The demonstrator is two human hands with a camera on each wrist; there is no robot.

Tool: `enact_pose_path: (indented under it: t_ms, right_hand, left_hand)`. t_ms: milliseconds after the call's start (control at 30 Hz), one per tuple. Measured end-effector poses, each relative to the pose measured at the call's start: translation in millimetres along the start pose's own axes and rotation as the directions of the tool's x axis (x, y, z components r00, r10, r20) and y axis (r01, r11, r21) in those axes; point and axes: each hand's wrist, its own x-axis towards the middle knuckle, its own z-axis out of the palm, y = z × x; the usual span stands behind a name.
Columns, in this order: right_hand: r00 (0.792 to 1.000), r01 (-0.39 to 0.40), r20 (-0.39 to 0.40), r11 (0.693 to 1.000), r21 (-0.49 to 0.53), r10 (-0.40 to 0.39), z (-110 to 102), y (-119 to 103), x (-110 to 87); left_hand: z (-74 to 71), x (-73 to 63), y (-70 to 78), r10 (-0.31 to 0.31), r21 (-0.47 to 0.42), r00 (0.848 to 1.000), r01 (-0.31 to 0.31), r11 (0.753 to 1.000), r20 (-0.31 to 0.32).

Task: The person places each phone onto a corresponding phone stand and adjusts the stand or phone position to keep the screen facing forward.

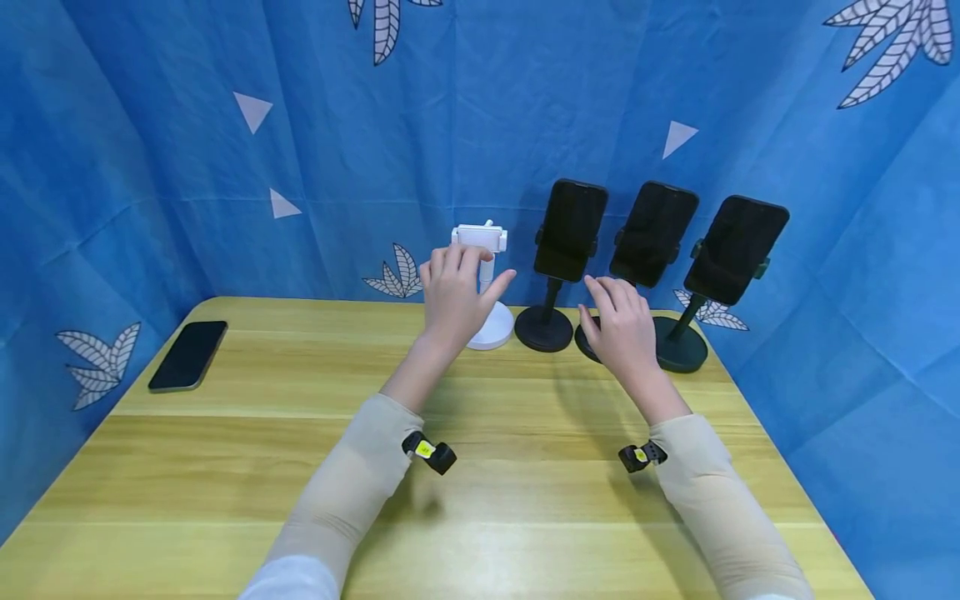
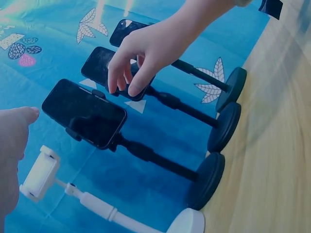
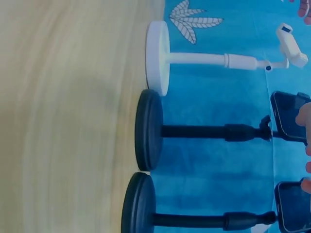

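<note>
My left hand (image 1: 453,293) hovers in front of the white phone stand (image 1: 491,325), fingers loosely bent and thumb spread, holding nothing. In the left wrist view that stand's holder (image 2: 41,174) has no phone in it. Above the table my right hand (image 1: 621,327) is near the middle phone stand, its fingers loosely bent around nothing. A black phone stand (image 1: 544,327) next to the white one carries a dark-screened phone (image 1: 570,229). Two more phones, the middle one (image 1: 654,233) and the right one (image 1: 737,250), sit tilted in their stands. My right hand partly hides the middle stand's base.
A loose phone (image 1: 189,357) lies screen up at the far left of the wooden table (image 1: 510,533). The stands line the table's back edge, before a blue cloth (image 1: 337,150) with leaf and triangle prints. The dark green stand (image 1: 681,346) is the rightmost.
</note>
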Motion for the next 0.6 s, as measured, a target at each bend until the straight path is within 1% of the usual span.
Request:
enact_pose_path:
  t_ms: [167, 367, 600]
  right_hand:
    - [1.000, 0.010, 0.006, 0.999, 0.035, -0.010, -0.1, -5.6, -6.6]
    - [0.999, 0.023, 0.022, 0.998, 0.059, -0.024, -1.3, -14.6, -11.7]
    - [0.998, 0.043, 0.033, 0.995, 0.085, -0.046, -2.2, -23.5, -13.7]
  left_hand:
    - [-7.3, -11.9, -9.3, -0.029, -0.002, 0.999, 0.029, 1.000, 0.039]
    - [-14.9, -26.2, -20.5, -0.033, 0.000, 0.996, 0.033, 0.999, 0.083]
    - [-25.1, -41.8, -37.4, -0.042, 0.057, 0.990, 0.035, 0.998, 0.132]
